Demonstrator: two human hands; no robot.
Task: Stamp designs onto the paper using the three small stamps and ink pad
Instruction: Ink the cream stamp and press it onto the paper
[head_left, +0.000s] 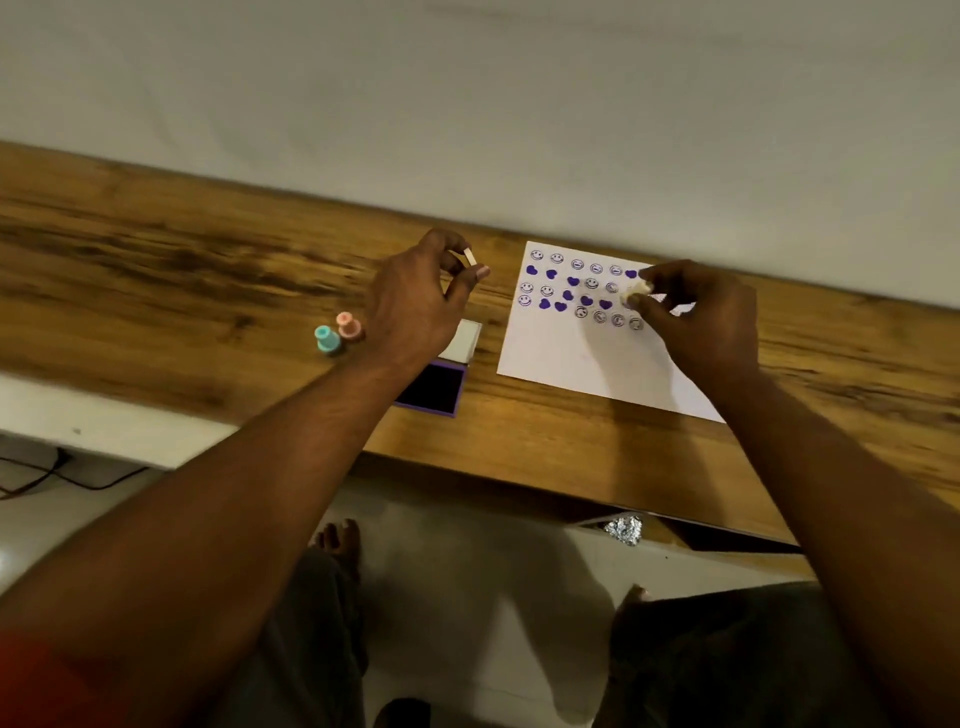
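A white paper (582, 358) lies on the wooden table, its upper part covered with purple smiley, heart and phone prints. My right hand (696, 317) pinches a small pale stamp (636, 294) over the right end of the printed rows. My left hand (415, 296) hovers left of the paper and holds a small white cap (470, 256) between fingertips. An open purple ink pad (434, 389) with its white lid (465, 340) sits below that hand. A teal stamp (327, 340) and a pink stamp (349, 326) stand upright to the left.
The wooden table (156, 270) runs along a white wall, with bare wood at the left. Its near edge crosses the view diagonally. Below it are the floor, my knees and feet, a crumpled foil piece (625, 528) and a dark cable (62, 478).
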